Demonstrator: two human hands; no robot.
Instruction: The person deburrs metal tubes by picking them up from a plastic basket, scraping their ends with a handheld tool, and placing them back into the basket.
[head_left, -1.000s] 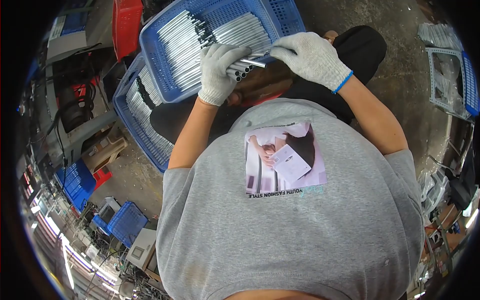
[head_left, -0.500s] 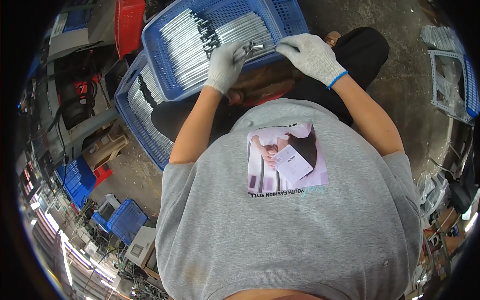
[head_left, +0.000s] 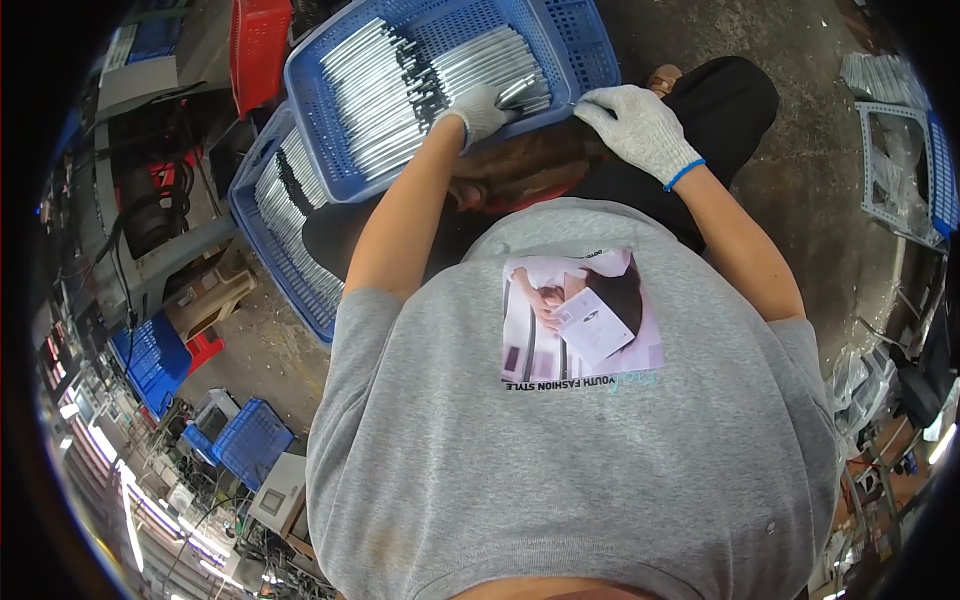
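A blue plastic crate (head_left: 345, 180) in front of me holds many shiny metal rods (head_left: 375, 95) in two groups, with dark ends near the middle. My left hand (head_left: 478, 110), in a white knit glove, reaches over the crate's near side. Its fingers are closed around a few metal rods (head_left: 517, 90) at the edge of the right group. Just outside the crate's right corner is my right hand (head_left: 640, 130), in a white glove with a blue cuff. Its thumb and forefinger are pinched together; what lies between them is too small to make out.
A second blue crate (head_left: 290, 275) of rods stands partly under the first, at the left. A red crate (head_left: 258, 50) is behind it. Machinery (head_left: 150, 200) lines the left side. A light-blue rack (head_left: 890, 165) is at the far right. My legs (head_left: 730, 100) flank the crates.
My left hand has moved right and lowered its rods toward the right group in the crate. My right hand has shifted slightly right and down, away from the crate rim.
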